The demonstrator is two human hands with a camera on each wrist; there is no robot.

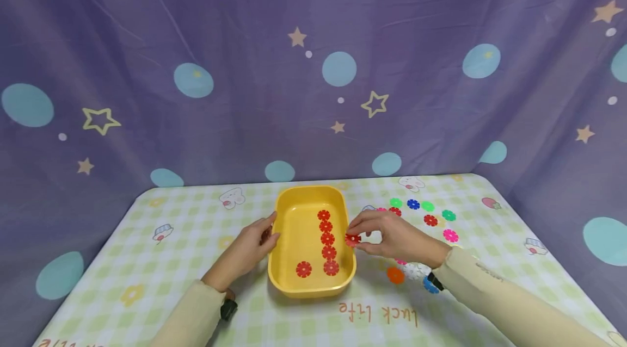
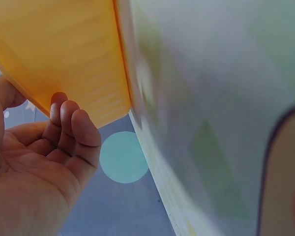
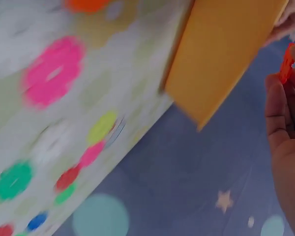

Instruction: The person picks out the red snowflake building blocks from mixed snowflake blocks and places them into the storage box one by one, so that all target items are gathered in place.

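Observation:
A yellow plastic basin (image 1: 294, 238) stands on the table; inside, several red notched flower-shaped discs (image 1: 327, 239) form a column along the right, and one more red disc (image 1: 303, 269) lies at lower left. My left hand (image 1: 247, 249) holds the basin's left side, with the thumb at the rim and the curled fingers (image 2: 86, 128) against the outer wall. At the right rim, my right hand (image 1: 387, 233) pinches a red disc (image 3: 286, 64) between thumb and fingers. In the right wrist view this disc is seen edge-on, above rim level.
Loose discs of several colours lie right of the basin, among them a blue one (image 1: 413, 204), a pink one (image 1: 450, 235) and an orange one (image 1: 395, 275); some are partly hidden under the right arm. A checked cloth (image 1: 186, 238) covers the table; a purple curtain (image 1: 245, 118) hangs behind.

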